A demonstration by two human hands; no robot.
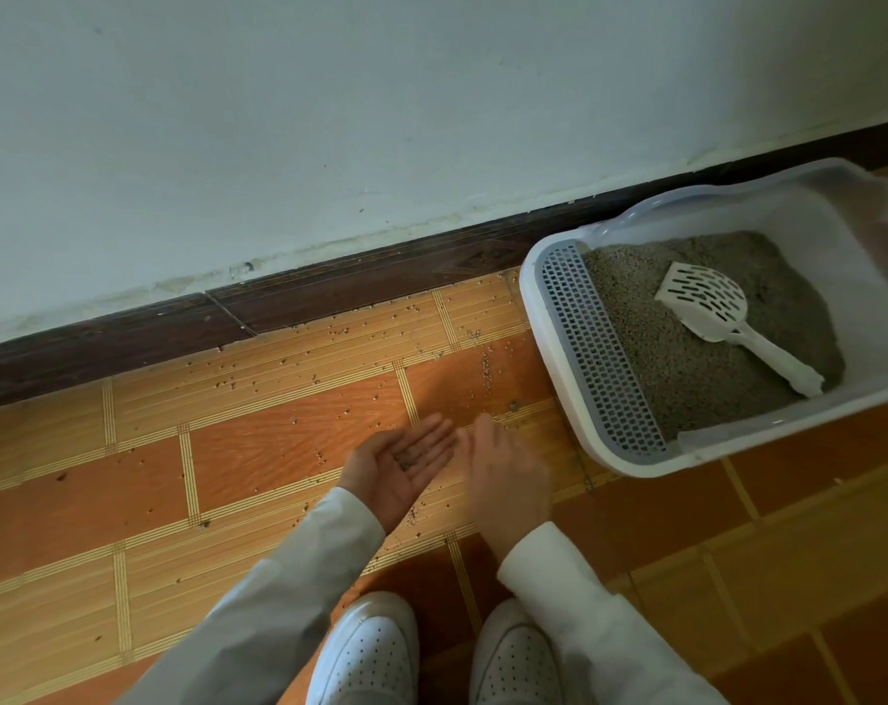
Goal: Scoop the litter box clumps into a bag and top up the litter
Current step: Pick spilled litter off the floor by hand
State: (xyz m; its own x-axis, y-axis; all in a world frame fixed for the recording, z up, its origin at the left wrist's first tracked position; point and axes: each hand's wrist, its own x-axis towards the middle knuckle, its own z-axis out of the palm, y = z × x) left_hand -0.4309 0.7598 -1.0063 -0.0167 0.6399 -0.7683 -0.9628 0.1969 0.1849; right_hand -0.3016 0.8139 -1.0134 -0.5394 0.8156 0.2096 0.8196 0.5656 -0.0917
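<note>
Fingers (434, 429) of left hand (398, 463) flat and spread, palm up, small pile of litter grains (407, 457) cupped in it; right hand (505, 468) palm down just beside, fingers loosely extended, gripping nothing.

Both hands low over tiled floor (279, 450), left of litter box (559, 358). Box sits on floor near wall (330, 119), grey perforated step (592, 348) at its left end, grey litter (686, 368) inside. White slotted scoop (721, 318) lies on the litter, handle toward lower right. Loose grains (330, 338) scattered across tiles along dark baseboard (228, 318). White shoes (370, 653) at bottom edge, light sleeves (279, 592) on both arms.
</note>
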